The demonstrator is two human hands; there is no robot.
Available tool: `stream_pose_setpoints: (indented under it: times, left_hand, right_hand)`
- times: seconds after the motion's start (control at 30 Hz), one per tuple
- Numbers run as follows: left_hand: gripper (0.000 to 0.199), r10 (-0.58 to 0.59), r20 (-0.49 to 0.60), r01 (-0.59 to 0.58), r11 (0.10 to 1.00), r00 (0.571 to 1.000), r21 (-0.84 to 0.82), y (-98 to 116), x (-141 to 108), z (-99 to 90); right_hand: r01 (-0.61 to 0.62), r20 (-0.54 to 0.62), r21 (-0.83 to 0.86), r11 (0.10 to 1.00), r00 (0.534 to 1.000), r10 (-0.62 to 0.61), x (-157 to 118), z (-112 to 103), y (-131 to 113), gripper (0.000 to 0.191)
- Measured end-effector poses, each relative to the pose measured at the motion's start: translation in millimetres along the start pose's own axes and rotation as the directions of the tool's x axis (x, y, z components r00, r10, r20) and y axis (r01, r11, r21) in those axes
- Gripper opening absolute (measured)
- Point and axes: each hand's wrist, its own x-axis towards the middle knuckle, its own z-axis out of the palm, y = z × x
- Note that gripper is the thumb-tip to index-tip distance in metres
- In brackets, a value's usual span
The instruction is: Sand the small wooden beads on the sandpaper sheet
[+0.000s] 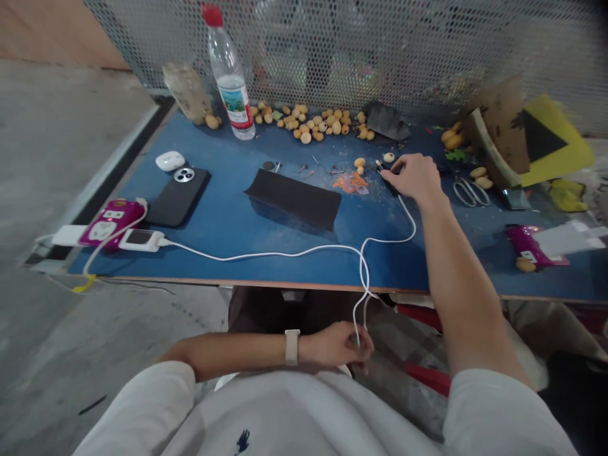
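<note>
Head view: The right hand [415,179] is above the right-centre part of the blue table [266,269]. Its thumb and fingers grip a slim black tool [390,183], which is tilted, with its metallic end pointing toward the far left. A white cable [294,254] runs from beside this hand, crosses itself near the front edge and extends left to a white adapter [141,240] (the unit has a dark display face). The adapter lies against a magenta power strip [111,223].

The left hand [335,344] is below the table's front edge, in front of the torso. Its fingers are curled closed on the hanging loop of the white cable.

Orange shavings [350,183] lie left of the black tool, near two small beige pieces [360,164]. A folded black sheet [293,197] lies left of the shavings. A dark phone [180,199] rests farther left, touching or just beside a white case [170,161]; the exact contact cannot be determined. A bottle with a red cap [234,101] stands at the rear. Scissors [470,192] lie right of the right hand.
</note>
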Motion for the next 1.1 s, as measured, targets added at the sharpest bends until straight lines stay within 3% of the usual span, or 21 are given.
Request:
stream_pose_setpoints:
  times: [0.03,0.13,0.33,0.47,0.53,0.63,0.7,0.8,0.83,0.87,0.93,0.97,1.03,1.1]
  left_hand:
    - [0.042,-0.002,-0.107,0.001,1.000,0.994,-0.009,-7,11,-3.0]
    - [0.042,-0.006,-0.220,0.012,1.000,0.976,0.027,-16,37,-7.2]
    - [0.026,0.036,-0.251,0.036,0.961,0.967,0.274,-22,73,-10.5]
    - [0.049,0.150,-0.276,-0.005,0.887,0.949,0.463,-14,78,-38.1]
    - [0.067,0.252,-0.295,-0.048,0.829,0.922,0.558,-9,68,-56.9]
    - [0.075,0.335,-0.300,-0.063,0.754,0.893,0.654,-9,35,-79.1]
    - [0.069,0.367,-0.298,-0.064,0.717,0.881,0.695,-13,3,-85.1]
    - [0.050,0.428,-0.259,-0.105,0.662,0.866,0.742,-8,-56,-79.7]
    - [0.039,0.439,-0.196,-0.150,0.637,0.877,0.756,2,-77,-75.4]
    - [0.028,0.440,-0.039,-0.247,0.574,0.897,0.780,17,-97,-71.0]
    - [0.015,0.483,0.220,-0.450,0.433,0.848,0.781,64,-131,-65.3]
    - [0.020,0.505,0.288,-0.500,0.355,0.814,0.790,94,-142,-66.0]
    - [0.029,0.529,0.343,-0.495,0.173,0.776,0.851,161,-151,-77.4]
    - [0.030,0.555,0.303,-0.381,0.026,0.775,0.924,225,-141,-103.1]
  right_hand:
    - [-0.004,0.005,0.003,1.000,1.000,0.004,0,-1,0,0.025]
    - [-0.013,0.016,0.007,1.000,1.000,0.013,0,-3,-1,0.024]
    - [-0.003,0.000,0.008,1.000,1.000,0.003,0,-2,-1,0.022]
    - [0.020,0.020,0.002,1.000,1.000,-0.020,1,0,0,0.025]
    - [0.028,0.022,-0.001,1.000,0.999,-0.028,2,1,1,0.026]
    - [0.022,0.015,-0.003,1.000,1.000,-0.022,5,3,2,0.024]
    - [0.014,0.035,-0.015,1.000,0.999,-0.013,6,5,3,0.024]
    - [0.016,0.083,-0.026,1.000,0.996,-0.014,8,6,3,0.027]
    - [0.017,0.091,-0.028,0.999,0.996,-0.014,9,6,3,0.027]
    - [0.016,0.095,-0.031,0.999,0.995,-0.013,9,6,4,0.028]
    - [0.013,0.087,-0.034,0.999,0.996,-0.010,10,4,7,0.027]
    - [0.013,0.080,-0.030,0.999,0.997,-0.011,11,3,9,0.026]
    - [0.013,0.074,-0.025,1.000,0.997,-0.012,12,2,14,0.024]
    - [0.015,0.063,-0.029,0.999,0.998,-0.013,14,2,19,0.023]
